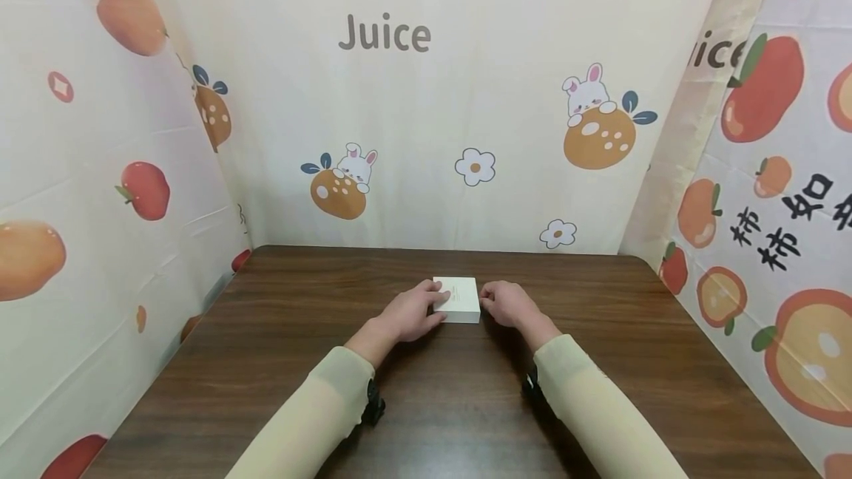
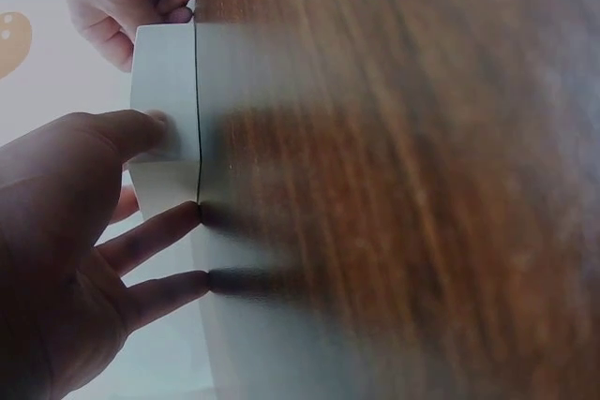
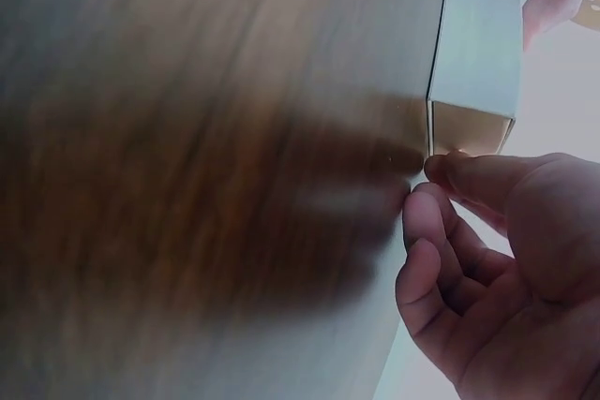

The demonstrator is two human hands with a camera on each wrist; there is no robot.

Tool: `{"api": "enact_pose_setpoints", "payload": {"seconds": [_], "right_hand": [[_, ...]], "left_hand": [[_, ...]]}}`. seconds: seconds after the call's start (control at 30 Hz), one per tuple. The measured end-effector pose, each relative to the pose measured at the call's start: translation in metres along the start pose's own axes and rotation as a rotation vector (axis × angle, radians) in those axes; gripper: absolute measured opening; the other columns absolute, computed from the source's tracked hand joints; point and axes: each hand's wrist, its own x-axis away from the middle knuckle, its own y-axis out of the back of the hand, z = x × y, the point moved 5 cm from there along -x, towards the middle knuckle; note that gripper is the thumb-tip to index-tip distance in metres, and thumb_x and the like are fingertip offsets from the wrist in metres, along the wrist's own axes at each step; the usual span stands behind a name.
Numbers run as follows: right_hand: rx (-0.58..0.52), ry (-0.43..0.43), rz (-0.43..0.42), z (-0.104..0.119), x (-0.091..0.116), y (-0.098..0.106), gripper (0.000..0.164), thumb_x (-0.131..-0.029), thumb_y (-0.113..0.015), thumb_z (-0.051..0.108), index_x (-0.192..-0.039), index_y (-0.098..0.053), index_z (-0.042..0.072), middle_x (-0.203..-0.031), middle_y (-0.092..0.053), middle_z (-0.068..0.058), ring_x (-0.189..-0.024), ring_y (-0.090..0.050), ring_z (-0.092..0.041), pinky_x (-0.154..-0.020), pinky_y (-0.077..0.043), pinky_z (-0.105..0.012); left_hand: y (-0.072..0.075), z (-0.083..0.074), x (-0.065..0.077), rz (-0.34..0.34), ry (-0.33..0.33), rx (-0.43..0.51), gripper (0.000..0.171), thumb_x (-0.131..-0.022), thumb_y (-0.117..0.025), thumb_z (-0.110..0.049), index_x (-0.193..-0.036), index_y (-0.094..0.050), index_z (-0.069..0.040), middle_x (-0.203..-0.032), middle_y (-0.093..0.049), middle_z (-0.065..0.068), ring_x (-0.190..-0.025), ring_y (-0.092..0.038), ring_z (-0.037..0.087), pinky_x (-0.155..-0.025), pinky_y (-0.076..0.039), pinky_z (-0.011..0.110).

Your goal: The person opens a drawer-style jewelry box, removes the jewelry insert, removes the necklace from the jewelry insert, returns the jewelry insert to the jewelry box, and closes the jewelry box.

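Note:
A small white box with faint print on its lid lies flat on the wooden table. My left hand grips its left part, with the thumb against the front side and fingers over the top. In the left wrist view, two other fingers of that hand reach down to the table beside the box. At the box's right end is my right hand, its fingers curled. In the right wrist view, its thumb and index finger pinch at the lower edge of the shaded end face.
The dark brown table has rounded far corners. Close behind it hangs a pale curtain with printed fruit, rabbits and flowers, and more printed cloth lines both sides. Dark bands sit at the sleeve cuffs.

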Motion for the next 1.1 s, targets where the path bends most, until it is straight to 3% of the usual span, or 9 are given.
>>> {"api": "enact_pose_setpoints", "payload": {"seconds": [1.1], "right_hand": [[0.008,-0.001,0.003,-0.0034,0.0047,0.0049,0.014,-0.112,-0.063,0.019,-0.109,-0.075,0.012,-0.088,-0.068,-0.004,-0.08,-0.061,-0.022,-0.074,-0.053,-0.036]], "left_hand": [[-0.0026,0.0022,-0.0001,-0.015,-0.019,-0.015,0.052,-0.111,-0.067,-0.031,-0.159,-0.06,-0.015,-0.168,-0.051,0.013,-0.152,-0.056,0.033,-0.122,-0.05,0.049]]}}
